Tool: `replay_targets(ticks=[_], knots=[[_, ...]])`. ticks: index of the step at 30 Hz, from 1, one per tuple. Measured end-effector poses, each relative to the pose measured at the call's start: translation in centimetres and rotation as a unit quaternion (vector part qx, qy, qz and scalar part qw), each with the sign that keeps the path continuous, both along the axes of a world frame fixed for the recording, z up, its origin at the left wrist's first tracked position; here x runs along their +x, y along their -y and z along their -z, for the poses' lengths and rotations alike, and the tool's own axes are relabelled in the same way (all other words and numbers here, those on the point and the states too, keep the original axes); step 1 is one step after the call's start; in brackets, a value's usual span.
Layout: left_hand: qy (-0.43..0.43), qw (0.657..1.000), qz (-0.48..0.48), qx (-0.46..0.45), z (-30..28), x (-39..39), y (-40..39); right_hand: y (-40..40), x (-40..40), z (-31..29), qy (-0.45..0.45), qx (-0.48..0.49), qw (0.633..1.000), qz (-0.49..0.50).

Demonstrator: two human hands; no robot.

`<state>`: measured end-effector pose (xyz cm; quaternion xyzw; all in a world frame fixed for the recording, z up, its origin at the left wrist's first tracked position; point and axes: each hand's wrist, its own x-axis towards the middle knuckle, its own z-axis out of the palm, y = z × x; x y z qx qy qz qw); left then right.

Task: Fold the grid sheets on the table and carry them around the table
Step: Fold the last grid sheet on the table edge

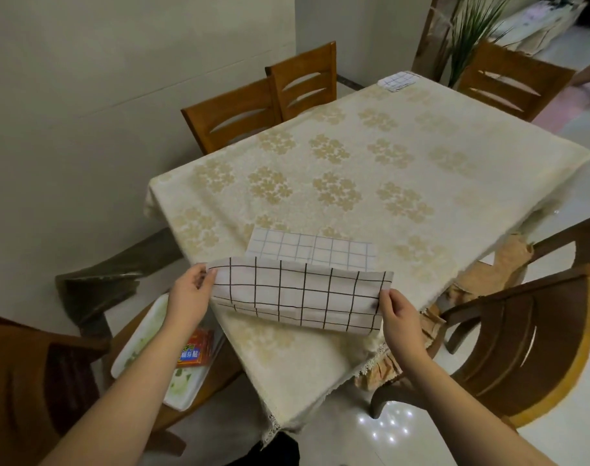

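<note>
Only partly legible Chinese characters on the orange-red box (195, 349), unreadable beyond that.

A single wide-angle camera, worn on the person's head, looks forward and steeply down across one corner of the desk (371, 156), which runs diagonally away toward the upper right. The lens sits close above the near corner: both forearms enter from the bottom edge, and the left hand (187, 299) and right hand (401, 319) appear large in the lower middle. Straight lines bow toward the edges, as a wide lens renders them. The far end of the desk and a chair (513, 80) beyond it appear small near the top. No second view is given.
</note>
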<state>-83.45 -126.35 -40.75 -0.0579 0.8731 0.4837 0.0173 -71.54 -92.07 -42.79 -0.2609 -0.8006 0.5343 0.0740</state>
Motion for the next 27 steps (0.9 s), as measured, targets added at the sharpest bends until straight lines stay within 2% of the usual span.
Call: replay_targets(ticks=[9,13,19,27], knots=[[0.016,1.000,-0.021,-0.001,3.9,-10.7,-3.6,-1.4,-7.5,2.8,0.080,0.008,0.996,0.041],[0.037,0.999,0.019,-0.029,5.9,-14.2,-5.1,-1.8,-9.9,3.7,0.111,0.006,0.991,0.072],[0.064,0.996,0.042,-0.041,8.4,-17.8,-6.0,-1.8,-11.7,5.2,0.126,-0.002,0.986,0.105],[0.057,0.993,0.040,-0.096,11.2,-20.5,-8.7,-3.9,-14.5,7.8,0.156,0.048,0.981,0.106]])
